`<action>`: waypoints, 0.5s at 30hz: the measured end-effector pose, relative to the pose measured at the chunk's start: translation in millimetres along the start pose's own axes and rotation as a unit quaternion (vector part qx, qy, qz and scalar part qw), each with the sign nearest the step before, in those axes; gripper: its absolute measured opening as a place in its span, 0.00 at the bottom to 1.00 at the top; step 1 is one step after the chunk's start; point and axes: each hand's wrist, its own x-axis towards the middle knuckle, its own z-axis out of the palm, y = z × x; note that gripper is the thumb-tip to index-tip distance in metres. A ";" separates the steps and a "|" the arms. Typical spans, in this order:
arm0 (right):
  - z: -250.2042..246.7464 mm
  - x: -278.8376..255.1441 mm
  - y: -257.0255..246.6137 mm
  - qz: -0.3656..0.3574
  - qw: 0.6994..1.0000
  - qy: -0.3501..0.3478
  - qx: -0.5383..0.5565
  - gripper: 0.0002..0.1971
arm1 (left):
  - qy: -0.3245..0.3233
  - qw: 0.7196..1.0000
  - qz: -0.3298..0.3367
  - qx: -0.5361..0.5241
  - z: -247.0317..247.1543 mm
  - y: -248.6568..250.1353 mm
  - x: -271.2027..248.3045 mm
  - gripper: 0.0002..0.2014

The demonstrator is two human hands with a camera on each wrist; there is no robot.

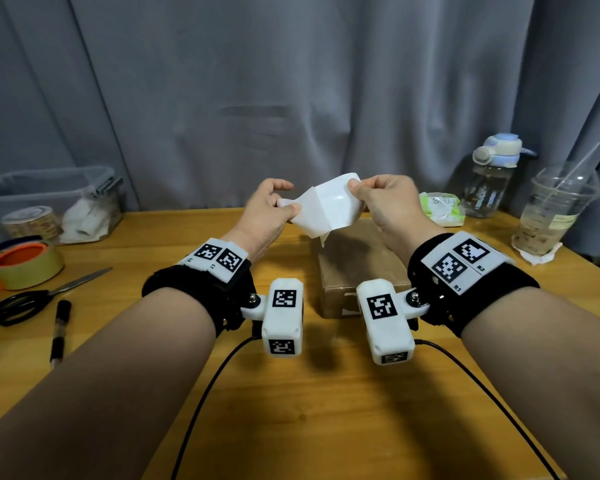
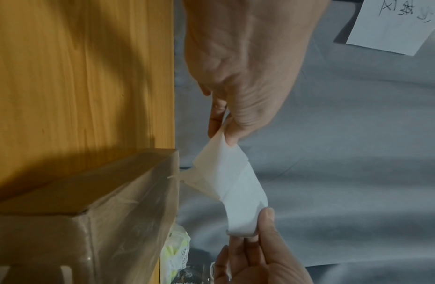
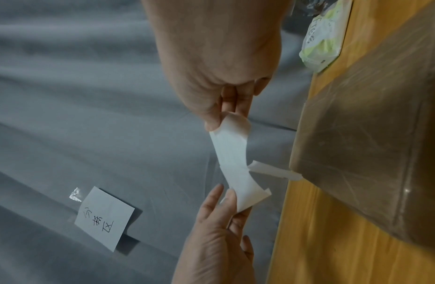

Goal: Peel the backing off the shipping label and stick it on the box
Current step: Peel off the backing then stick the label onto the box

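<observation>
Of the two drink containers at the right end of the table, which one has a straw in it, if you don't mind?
The clear plastic cup nearest the table's right edge holds the straw; the water bottle beside it, further left, has a closed blue-and-white flip lid instead.

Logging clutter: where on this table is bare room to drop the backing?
Bare wood lies between the pen and box. Crowded: tape roll and scissors left, cup and bottle far right.
</observation>
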 end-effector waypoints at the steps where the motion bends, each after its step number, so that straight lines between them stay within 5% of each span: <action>1: 0.4 0.3 0.3 0.000 1.000 0.001 0.000 0.11 | 0.005 1.000 -0.001 0.003 -0.2 -1.1 -0.6 0.17; 15: 7.6 7.3 9.3 -0.017 0.998 0.049 -0.017 0.16 | 0.094 0.995 0.034 0.025 -0.9 -8.7 -1.1 0.11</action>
